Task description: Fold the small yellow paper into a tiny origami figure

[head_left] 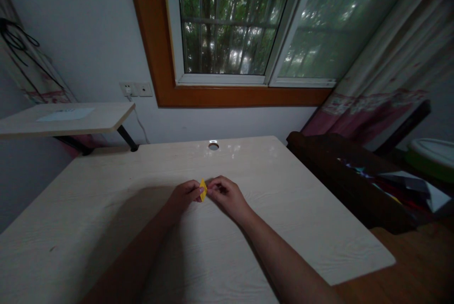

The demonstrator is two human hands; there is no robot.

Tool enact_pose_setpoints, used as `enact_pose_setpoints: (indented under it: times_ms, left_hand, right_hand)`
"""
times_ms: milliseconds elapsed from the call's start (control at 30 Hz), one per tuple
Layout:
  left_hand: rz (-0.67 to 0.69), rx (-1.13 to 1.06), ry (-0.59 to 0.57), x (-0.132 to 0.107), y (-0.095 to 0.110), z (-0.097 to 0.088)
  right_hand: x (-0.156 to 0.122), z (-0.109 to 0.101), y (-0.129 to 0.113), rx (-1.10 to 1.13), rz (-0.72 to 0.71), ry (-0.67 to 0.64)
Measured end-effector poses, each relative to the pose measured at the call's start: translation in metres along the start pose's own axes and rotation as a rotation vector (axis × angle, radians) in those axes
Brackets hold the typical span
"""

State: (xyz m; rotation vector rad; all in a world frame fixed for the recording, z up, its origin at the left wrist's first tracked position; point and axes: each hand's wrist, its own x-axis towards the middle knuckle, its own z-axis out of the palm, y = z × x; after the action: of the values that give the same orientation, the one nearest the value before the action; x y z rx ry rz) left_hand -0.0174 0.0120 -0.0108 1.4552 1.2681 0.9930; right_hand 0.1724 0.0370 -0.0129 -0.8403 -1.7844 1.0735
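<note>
A small piece of folded yellow paper (pixel 203 190), pointed at top and bottom, is held just above the pale wooden table (pixel 220 256). My left hand (pixel 186 194) pinches its left side, with the thumb lying across the front. On the other side, my right hand (pixel 227 194) has thumb and forefinger closed at the paper's right edge. The remaining fingers of both hands are curled, and part of the paper is hidden behind the left thumb.
A raised shelf (pixel 106 122) on black legs stands at the back left, with a white sheet (pixel 66 114) on it. Near the table's far edge is a round cable hole (pixel 213 146). Dark wooden furniture (pixel 319 152) bearing papers stands to the right, below a curtain (pixel 397 72).
</note>
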Motion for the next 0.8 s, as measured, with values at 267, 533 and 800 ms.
enact_pose_setpoints:
  times_ms: [267, 533, 800]
  left_hand:
    - [0.023, -0.011, -0.091, 0.0019, -0.0073, -0.0021]
    - [0.042, 0.114, -0.047, 0.0012, -0.0035, -0.0029]
    - [-0.018, 0.04, -0.05, -0.0021, -0.0001, -0.0017]
  right_hand:
    - [-0.0006, -0.0016, -0.0002, -0.024, -0.04, -0.088]
    - [0.0011, -0.0047, -0.005, -0.035, -0.071, -0.069]
    - [0.0021, -0.0046, -0.005, -0.061, -0.069, 0.005]
